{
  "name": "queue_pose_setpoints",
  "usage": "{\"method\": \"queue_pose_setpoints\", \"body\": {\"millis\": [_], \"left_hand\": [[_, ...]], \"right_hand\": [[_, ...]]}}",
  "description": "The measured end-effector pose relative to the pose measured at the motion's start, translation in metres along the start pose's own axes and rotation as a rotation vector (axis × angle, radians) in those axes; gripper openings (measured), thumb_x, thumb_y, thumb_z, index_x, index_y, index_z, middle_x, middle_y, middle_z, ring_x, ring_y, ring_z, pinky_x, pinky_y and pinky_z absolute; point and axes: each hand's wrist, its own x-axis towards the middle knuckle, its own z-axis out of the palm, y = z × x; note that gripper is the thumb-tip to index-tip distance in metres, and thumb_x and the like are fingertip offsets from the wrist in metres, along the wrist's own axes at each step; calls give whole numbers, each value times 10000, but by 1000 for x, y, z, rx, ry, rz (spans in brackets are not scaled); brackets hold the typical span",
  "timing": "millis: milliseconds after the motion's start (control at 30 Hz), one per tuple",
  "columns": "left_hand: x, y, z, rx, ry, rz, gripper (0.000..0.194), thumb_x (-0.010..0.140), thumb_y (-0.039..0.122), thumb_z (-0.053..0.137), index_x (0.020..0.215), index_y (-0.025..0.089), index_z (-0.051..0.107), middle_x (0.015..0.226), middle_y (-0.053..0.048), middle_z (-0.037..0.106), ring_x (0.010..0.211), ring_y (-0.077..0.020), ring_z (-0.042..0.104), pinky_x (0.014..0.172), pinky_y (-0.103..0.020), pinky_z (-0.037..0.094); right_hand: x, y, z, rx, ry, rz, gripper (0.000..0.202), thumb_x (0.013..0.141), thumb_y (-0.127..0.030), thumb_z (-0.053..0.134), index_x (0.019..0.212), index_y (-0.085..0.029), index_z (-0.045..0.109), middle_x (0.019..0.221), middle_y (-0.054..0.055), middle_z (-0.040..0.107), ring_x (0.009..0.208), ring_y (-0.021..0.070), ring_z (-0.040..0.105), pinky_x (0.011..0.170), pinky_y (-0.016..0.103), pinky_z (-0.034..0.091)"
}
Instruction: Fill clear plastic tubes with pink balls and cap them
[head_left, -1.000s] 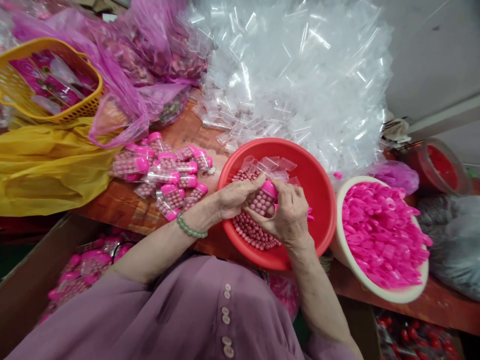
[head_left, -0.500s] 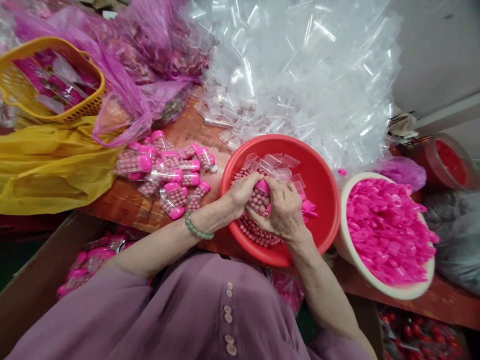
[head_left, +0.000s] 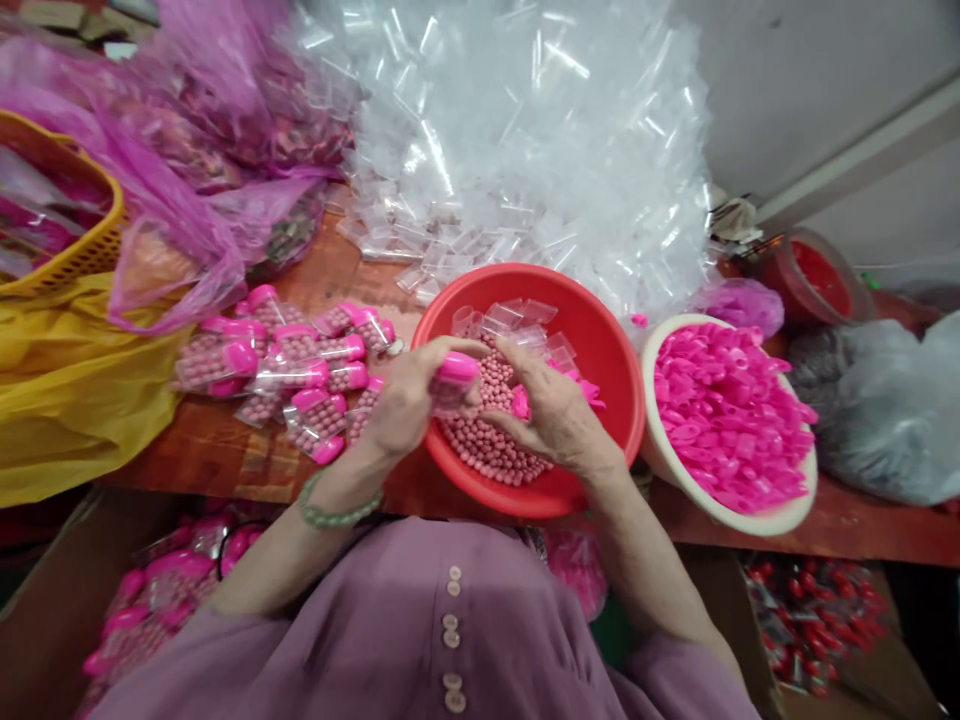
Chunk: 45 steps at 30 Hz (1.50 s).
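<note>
My left hand, with a green bead bracelet at the wrist, holds a clear tube with a bright pink cap at the left rim of a red basin. Over the basin, my right hand has its fingers apart, with a small pink piece by the fingers. The basin contains pink beads, clear empty tubes and some pink caps. Left of it on the table lie several pink-capped tubes filled with beads.
A white tub of pink caps stands right of the basin. Behind is a large heap of clear tubes. Purple bags, a yellow bag and a yellow basket lie left. Boxes sit below the table.
My hands have moved apart; the left one has carried the capped tube left to the basin's rim. The right hand's fingers have opened. The whole view has shifted.
</note>
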Motion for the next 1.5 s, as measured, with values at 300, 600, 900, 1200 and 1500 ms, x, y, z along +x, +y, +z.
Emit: {"method": "queue_pose_setpoints", "body": {"millis": [300,600,900,1200,1500], "left_hand": [[-13,20,-126,1261,554,455,377,909,513,479,985,243,730,810,-31,725,895,-271,690,742,-460,476],[1,1,-39,1048,87,748,196,925,236,550,1070,157,655,1095,-99,718,1069,-221,663,976,-409,542],[7,-23,7,1215,-110,693,178,942,204,491,907,132,650,941,-108,727,903,-225,669,808,-364,549],[6,-22,5,1191,-112,634,243,962,238,463,856,143,660,892,-96,723,888,-211,655,812,-338,513],[8,-22,4,1143,-115,631,224,950,214,465,881,146,667,911,-93,727,882,-203,652,817,-334,514]], "right_hand": [[-27,61,-20,-277,-303,435,248,950,-212,490,1128,-121,637,991,135,690,879,242,671,782,338,495],[24,70,2,-387,-494,237,275,928,-188,503,1152,-182,663,1062,148,632,955,262,621,759,348,469],[39,84,10,-301,-577,221,293,915,-163,494,1158,-169,657,1109,145,661,896,224,670,691,296,469],[47,68,36,249,-340,344,266,887,-180,474,1036,-123,687,978,109,733,893,198,656,807,283,449],[34,58,55,416,-707,439,166,785,-213,540,716,-153,679,565,-28,612,531,109,519,536,204,371]]}}
